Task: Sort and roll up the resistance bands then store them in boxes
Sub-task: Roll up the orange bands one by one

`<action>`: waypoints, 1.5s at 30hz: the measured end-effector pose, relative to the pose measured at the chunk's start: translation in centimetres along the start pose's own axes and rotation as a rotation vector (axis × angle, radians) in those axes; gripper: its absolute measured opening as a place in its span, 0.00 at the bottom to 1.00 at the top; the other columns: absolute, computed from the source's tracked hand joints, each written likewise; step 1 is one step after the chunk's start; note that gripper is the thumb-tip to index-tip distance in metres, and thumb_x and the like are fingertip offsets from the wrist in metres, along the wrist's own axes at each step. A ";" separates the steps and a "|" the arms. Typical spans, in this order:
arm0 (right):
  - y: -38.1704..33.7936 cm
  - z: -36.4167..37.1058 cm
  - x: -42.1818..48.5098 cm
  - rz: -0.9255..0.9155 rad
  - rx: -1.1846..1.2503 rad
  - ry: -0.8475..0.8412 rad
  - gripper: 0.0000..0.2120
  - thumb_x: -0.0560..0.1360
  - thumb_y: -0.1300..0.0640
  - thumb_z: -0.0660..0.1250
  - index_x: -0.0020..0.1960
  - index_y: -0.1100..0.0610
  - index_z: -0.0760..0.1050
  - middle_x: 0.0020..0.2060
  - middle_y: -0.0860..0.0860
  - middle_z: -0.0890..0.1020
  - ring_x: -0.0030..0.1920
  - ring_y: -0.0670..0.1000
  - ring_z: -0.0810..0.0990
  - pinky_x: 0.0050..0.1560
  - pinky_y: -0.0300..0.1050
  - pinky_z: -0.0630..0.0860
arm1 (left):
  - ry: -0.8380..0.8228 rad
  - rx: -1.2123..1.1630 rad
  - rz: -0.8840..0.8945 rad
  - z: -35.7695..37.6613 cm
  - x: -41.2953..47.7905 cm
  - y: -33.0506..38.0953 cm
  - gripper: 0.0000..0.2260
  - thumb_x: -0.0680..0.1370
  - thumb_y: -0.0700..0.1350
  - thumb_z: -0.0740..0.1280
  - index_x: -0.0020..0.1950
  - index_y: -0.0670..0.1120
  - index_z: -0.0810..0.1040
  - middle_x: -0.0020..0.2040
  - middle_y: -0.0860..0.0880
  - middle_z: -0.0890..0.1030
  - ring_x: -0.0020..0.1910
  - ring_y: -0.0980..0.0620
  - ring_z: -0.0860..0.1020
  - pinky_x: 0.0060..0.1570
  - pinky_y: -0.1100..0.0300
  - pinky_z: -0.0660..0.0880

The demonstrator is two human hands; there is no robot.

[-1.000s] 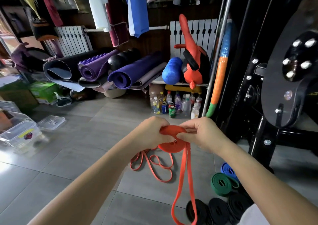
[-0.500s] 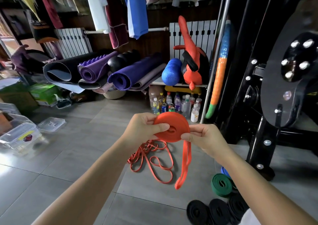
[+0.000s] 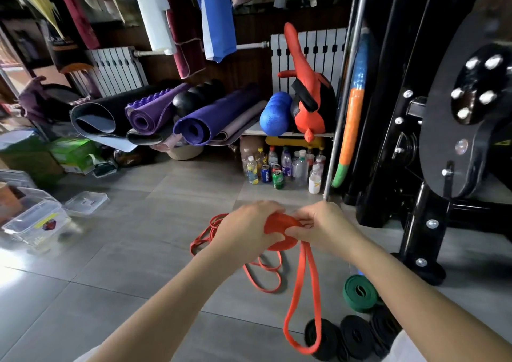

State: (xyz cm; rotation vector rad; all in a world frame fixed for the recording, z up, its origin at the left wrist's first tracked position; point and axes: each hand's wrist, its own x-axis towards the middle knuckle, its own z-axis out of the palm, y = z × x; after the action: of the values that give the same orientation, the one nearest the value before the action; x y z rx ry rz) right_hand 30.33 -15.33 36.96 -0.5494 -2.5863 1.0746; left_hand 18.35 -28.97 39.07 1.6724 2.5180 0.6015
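Observation:
Both hands hold a partly rolled orange resistance band (image 3: 279, 234) above the floor. My left hand (image 3: 246, 231) cups the coil from the left and my right hand (image 3: 321, 228) pinches it from the right. The band's unrolled tail (image 3: 300, 300) hangs down in a long loop. Thinner orange bands (image 3: 257, 273) lie loose on the tiles below. A rolled green band (image 3: 358, 292) and several rolled black bands (image 3: 354, 336) sit on the floor at lower right. A clear plastic box (image 3: 33, 223) and its lid (image 3: 86, 202) rest at the left.
A black weight machine (image 3: 432, 140) fills the right side. Bottles and cans (image 3: 279, 167) stand under a shelf by the back wall. Rolled yoga mats (image 3: 166, 115) and a blue foam roller (image 3: 274, 113) lie behind. Green cartons (image 3: 74, 153) sit at the left.
The coil was lifted and turned face-on half a second ago, then lowered again between both hands. The hanging tail is shorter than a second ago.

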 end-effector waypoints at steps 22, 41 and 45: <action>0.3 -0.7 -1.3 -0.058 0.686 0.184 0.11 0.70 0.67 0.71 0.46 0.53 0.81 0.36 0.45 0.86 0.40 0.43 0.84 0.42 0.32 0.77 | 0.248 -1.059 -0.293 -0.4 -0.5 -0.1 0.10 0.72 0.36 0.71 0.47 0.50 0.78 0.42 0.51 0.85 0.42 0.50 0.84 0.43 0.52 0.82; 0.4 -1.2 -0.8 0.019 0.643 0.009 0.10 0.66 0.64 0.74 0.42 0.50 0.83 0.38 0.49 0.86 0.40 0.46 0.85 0.42 0.36 0.80 | 0.142 -0.531 0.086 -1.9 0.6 -0.3 0.15 0.74 0.41 0.70 0.51 0.63 0.80 0.44 0.71 0.79 0.49 0.67 0.78 0.55 0.64 0.74; 0.3 -0.9 -1.0 0.013 0.680 0.100 0.12 0.66 0.65 0.73 0.46 0.51 0.81 0.39 0.49 0.86 0.42 0.47 0.85 0.45 0.38 0.80 | 0.274 -0.666 0.055 -1.1 0.7 -0.4 0.18 0.74 0.38 0.70 0.49 0.64 0.78 0.44 0.67 0.81 0.49 0.64 0.80 0.55 0.60 0.77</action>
State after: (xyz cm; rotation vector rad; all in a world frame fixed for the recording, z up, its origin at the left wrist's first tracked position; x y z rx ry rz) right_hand 31.61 -15.01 37.22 -0.4254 -1.9489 1.7551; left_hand 17.47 -28.80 40.03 1.4682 2.0508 1.5524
